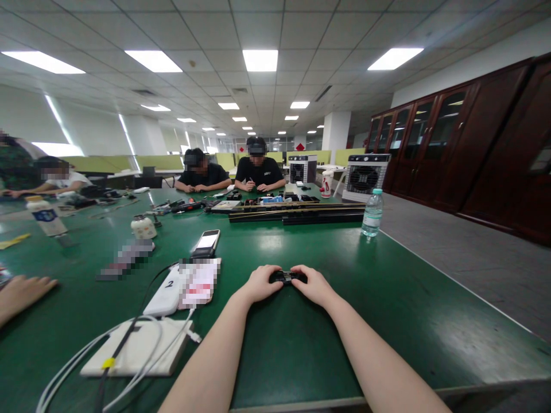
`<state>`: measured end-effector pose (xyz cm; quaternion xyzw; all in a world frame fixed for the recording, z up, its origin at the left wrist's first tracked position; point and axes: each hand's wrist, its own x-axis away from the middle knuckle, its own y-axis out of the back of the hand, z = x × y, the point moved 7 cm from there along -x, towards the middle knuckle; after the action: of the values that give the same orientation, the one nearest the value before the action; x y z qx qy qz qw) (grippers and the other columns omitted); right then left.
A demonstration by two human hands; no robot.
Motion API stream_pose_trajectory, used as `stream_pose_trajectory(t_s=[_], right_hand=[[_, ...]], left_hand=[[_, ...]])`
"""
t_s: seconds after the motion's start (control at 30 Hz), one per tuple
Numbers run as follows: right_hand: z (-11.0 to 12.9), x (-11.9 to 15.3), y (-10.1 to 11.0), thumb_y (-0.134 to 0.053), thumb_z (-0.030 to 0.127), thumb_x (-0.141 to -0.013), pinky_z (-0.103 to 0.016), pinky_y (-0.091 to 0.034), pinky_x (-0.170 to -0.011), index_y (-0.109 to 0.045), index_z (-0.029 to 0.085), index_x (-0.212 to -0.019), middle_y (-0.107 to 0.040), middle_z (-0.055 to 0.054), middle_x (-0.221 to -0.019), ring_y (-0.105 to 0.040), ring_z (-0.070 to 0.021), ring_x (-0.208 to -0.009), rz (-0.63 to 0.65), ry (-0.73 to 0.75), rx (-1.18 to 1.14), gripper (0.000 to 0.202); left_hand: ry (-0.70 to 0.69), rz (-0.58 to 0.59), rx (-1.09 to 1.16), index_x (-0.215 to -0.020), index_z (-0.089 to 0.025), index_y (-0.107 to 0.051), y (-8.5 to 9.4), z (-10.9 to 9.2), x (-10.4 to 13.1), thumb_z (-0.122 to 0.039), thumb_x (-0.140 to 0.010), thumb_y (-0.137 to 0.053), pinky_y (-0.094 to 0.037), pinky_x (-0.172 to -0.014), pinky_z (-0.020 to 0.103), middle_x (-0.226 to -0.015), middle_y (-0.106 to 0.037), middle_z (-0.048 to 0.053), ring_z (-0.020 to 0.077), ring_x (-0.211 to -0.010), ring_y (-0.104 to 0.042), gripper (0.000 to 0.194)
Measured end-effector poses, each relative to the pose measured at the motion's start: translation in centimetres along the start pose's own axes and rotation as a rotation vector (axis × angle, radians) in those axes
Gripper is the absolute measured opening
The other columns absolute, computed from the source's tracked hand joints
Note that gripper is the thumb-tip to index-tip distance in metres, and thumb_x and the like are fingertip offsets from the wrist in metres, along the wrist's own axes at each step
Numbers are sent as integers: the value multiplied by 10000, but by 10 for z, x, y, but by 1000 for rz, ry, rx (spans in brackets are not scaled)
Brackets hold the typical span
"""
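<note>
Well left of the clear bottle (372,221) on the green tabletop (297,350), a white device (165,291) bears a black "2"; beside it, a pink-and-white card (201,284) has red print too blurred to read, as is the bottle's own label. Nearer than the bottle and to its left, a small black object (287,277) shows a greyish middle, its finer details unclear; the left fingers (270,268) close around its left end, the right fingers (302,268) around its right, the middle exposed between them.
</note>
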<state>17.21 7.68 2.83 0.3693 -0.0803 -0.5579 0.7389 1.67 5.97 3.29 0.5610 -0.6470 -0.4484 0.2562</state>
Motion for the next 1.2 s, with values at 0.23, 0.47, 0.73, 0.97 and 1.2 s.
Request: stream_pose_trajectory(t_s=[0.23,0.47,0.73,0.97,1.2], right_hand=[[2,0,1,-604,179,-753,-381,-474,-935,-666,224,-1023,-706,-43,-1042,-633,-214,-997,-6,12,-3,281],[10,0,-4,-630,209,-753,-403,-440,-970,-699,239,-975,-701,-44,-1053,-613,-225,-1024,11,150,44,235],[6,0,-8,-654,204,-741,-404,-435,-964,-702,248,-958,-688,-40,-1061,-588,-228,-1055,17,135,97,226],[7,0,-8,-648,203,-744,-390,-440,-959,-697,245,-963,-682,-42,-1072,-592,-226,-1055,36,122,116,228],[6,-1,-8,-646,195,-746,-392,-439,-950,-691,236,-953,-681,-45,-1068,-594,-225,-1036,37,108,111,216]], left_hand=[[11,5,20,-1160,-215,-616,2,-1,1,-304,-772,-610,-448,-983,379,-1167,-662,65,260,-1096,-586,397],[-8,7,23,-1166,-198,-613,2,-3,1,-291,-767,-616,-448,-984,373,-1175,-661,71,257,-1097,-587,410],[-23,0,40,-1177,-229,-614,2,-4,1,-292,-760,-626,-432,-1011,368,-1208,-654,42,248,-1129,-575,422],[-28,-6,28,-1168,-231,-624,2,-3,1,-308,-769,-620,-441,-1001,365,-1193,-660,45,254,-1121,-584,406],[-39,-6,47,-1182,-220,-606,2,-4,1,-288,-762,-620,-448,-991,360,-1192,-657,49,248,-1113,-587,425]])
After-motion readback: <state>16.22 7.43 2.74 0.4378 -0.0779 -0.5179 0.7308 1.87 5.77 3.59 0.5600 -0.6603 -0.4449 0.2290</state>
